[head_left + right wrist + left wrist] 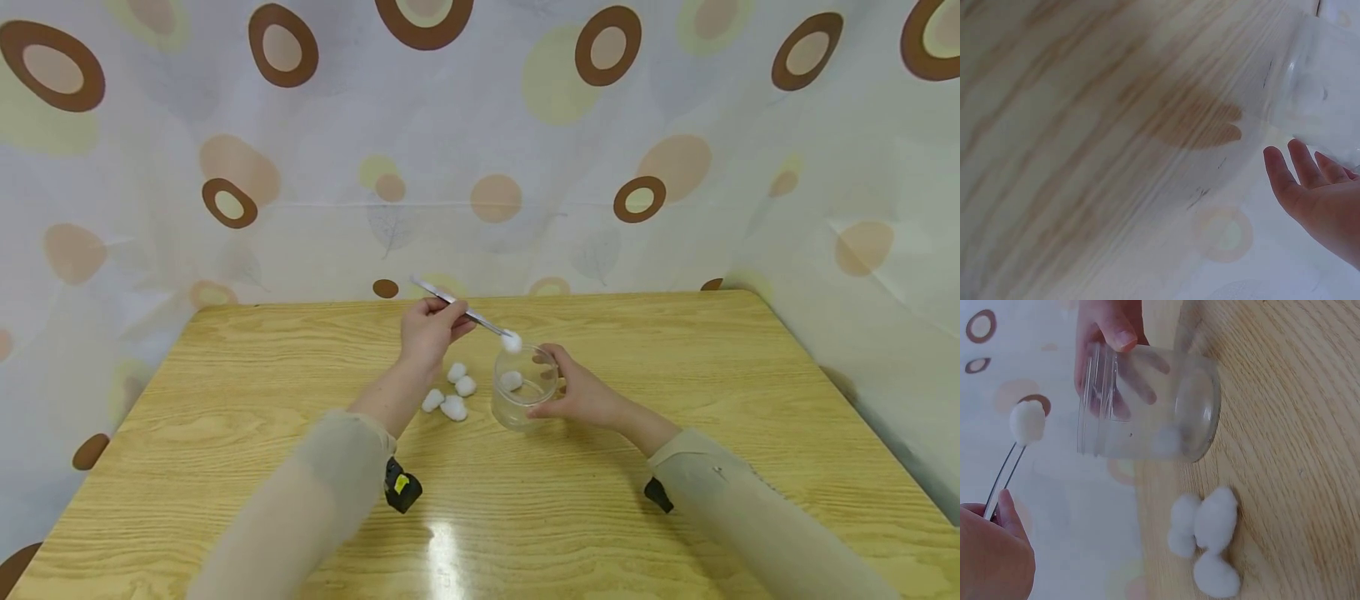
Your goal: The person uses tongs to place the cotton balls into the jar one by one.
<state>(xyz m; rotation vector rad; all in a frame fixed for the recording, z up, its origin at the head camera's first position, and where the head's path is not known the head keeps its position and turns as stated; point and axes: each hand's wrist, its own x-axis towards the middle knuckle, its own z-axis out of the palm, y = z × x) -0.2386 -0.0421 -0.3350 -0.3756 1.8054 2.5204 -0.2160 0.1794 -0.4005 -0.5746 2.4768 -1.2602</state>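
My left hand [431, 335] pinches metal tweezers [480, 319], whose tips grip a white cotton ball [512, 342] above the rim of a clear jar [517, 413]. In the left wrist view, that cotton ball [1027, 422] is held out beyond the jar's mouth, apart from it. Fingers and thumb of my right hand [581, 392] curl round the right side of the upright jar. Another cotton ball [512, 381] lies inside it. The right wrist view catches only part of the right hand [1322, 194] against the jar [1319, 87].
Several loose cotton balls [454, 407] lie on the wooden table [570, 517], left of the jar and near the left forearm. A patterned curtain [450, 167] hangs behind the table and along its sides. Black wrist camera parts [402, 486] show below the left sleeve.
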